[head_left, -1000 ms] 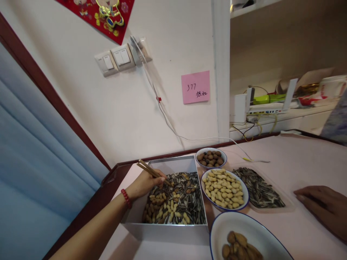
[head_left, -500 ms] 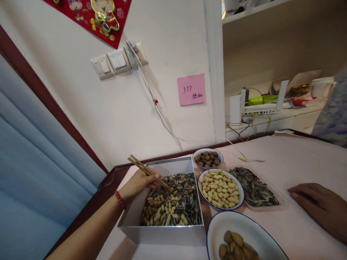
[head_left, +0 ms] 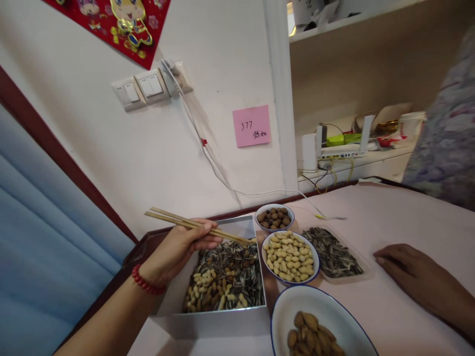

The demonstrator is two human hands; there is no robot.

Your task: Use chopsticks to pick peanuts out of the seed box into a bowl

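Observation:
My left hand (head_left: 195,237), with a red bead bracelet at the wrist, is closed round a pair of chopsticks (head_left: 185,221). Their tips are over the right side of a grey box (head_left: 211,321), with a small pale piece at them that looks like a peanut. Inside the box lie striped sunflower seeds (head_left: 254,277) mixed with peanuts (head_left: 202,282) and some brown nuts. Just right of the tips stands a bowl of peanuts (head_left: 289,257). My right hand (head_left: 411,267) rests on the table, fingers loosely extended and holding nothing, beside a clear tray of sunflower seeds (head_left: 332,254).
A small bowl of round brown nuts (head_left: 274,217) stands behind the peanut bowl, and a larger white bowl with brown nuts (head_left: 309,333) is in front. A white cable (head_left: 267,192) reaches onto the table (head_left: 356,217). A person in patterned clothing (head_left: 445,128) is at the right.
My left hand has lifted the chopsticks, and their tips have moved from the seeds in the box towards its right wall. The view has shifted slightly right. My right hand stays on the table.

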